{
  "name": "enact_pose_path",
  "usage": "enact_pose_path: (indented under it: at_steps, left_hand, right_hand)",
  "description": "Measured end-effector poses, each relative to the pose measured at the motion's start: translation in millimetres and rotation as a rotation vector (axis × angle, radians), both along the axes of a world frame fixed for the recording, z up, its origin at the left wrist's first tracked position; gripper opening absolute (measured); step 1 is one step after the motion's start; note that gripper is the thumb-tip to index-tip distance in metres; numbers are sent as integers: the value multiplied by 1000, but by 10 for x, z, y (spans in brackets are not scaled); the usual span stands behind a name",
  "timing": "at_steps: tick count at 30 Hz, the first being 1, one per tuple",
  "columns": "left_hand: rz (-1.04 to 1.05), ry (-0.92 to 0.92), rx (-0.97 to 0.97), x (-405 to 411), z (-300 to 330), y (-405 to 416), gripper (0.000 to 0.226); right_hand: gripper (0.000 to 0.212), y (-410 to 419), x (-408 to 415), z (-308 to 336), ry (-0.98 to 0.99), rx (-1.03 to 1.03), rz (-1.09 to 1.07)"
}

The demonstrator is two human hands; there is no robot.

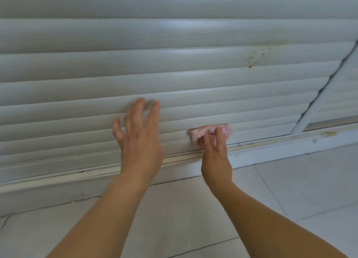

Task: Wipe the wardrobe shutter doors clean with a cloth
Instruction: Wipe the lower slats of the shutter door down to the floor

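The white louvred shutter door (77, 94) fills most of the view, its slats running left to right. My right hand (215, 151) grips a bunched pink and white cloth (201, 131) and holds it against one of the lowest slats. My left hand (139, 133) has its fingers spread and straight, fingertips touching a slat a little higher and to the left of the cloth. Orange-brown specks (255, 57) mark the slats up and to the right.
Below the door runs a white bottom rail and plinth (58, 188). Pale floor tiles (300, 189) spread in front. A second shutter door (341, 94) sits at the right, behind a dark jagged gap.
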State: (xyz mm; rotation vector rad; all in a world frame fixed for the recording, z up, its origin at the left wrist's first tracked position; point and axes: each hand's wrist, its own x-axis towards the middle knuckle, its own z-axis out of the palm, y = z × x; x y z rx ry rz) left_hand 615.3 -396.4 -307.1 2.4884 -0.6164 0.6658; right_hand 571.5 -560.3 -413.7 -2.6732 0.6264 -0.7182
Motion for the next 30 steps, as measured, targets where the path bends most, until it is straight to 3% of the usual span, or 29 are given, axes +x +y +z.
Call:
enact_pose_path:
  at_steps: [3, 6, 10, 14, 19, 23, 26, 30]
  left_hand:
    - [-57, -4, 13, -69, 2, -221, 92]
    - [-111, -6, 31, -130, -2, -436, 92]
    - [-162, -19, 39, -190, 8, -619, 92]
    - [-171, 0, 26, -208, 7, -722, 94]
    - [-160, 5, 8, -208, 54, -866, 92]
    - [-182, -64, 51, -187, 134, -990, 78]
    - [-188, -100, 84, -168, 208, -1045, 78]
    - [-188, -152, 117, -128, 304, -1032, 76]
  right_hand:
    - [75, -285, -85, 9, 18, 155, -33]
    - [68, -409, -77, 61, -116, 301, 25]
    - [33, -500, -55, 120, -347, 445, -86]
    - [44, -657, 72, 362, -502, 621, -226]
    - [36, -691, 301, 733, -903, 1106, -394]
    - [21, -360, 342, 833, -958, 1237, -233]
    - [26, -293, 291, 888, -950, 1323, -131]
    - [30, -682, 283, 1274, -1142, 1256, -325]
